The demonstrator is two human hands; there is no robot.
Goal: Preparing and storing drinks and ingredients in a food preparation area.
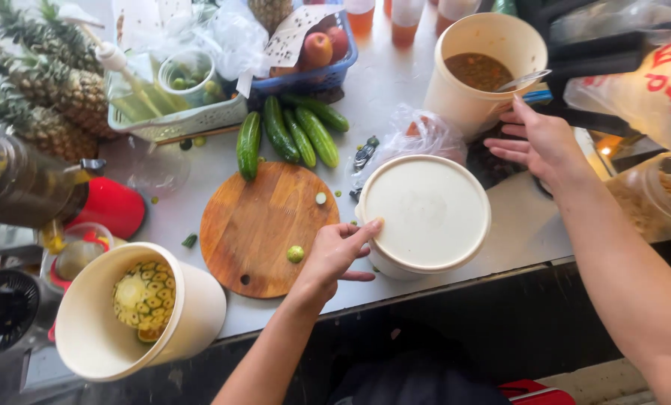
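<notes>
My left hand [337, 255] rests against the near left side of a cream bucket shut with a flat lid [425, 214], thumb on the lid's rim. My right hand [539, 142] hovers open, fingers spread, between that lidded bucket and an open cream bucket [470, 90] holding brown sauce and a spoon. Nothing is held in either hand. A round wooden cutting board [264, 229] lies left of my left hand, with small green cucumber ends on it.
Several cucumbers [290, 135] lie behind the board. A tilted cream bucket [103, 322] holds peeled pineapple at front left. Whole pineapples [43, 90], a blue basket of apples [317, 71], plastic bags and drink cups crowd the back. A jar of snacks [658, 199] stands right.
</notes>
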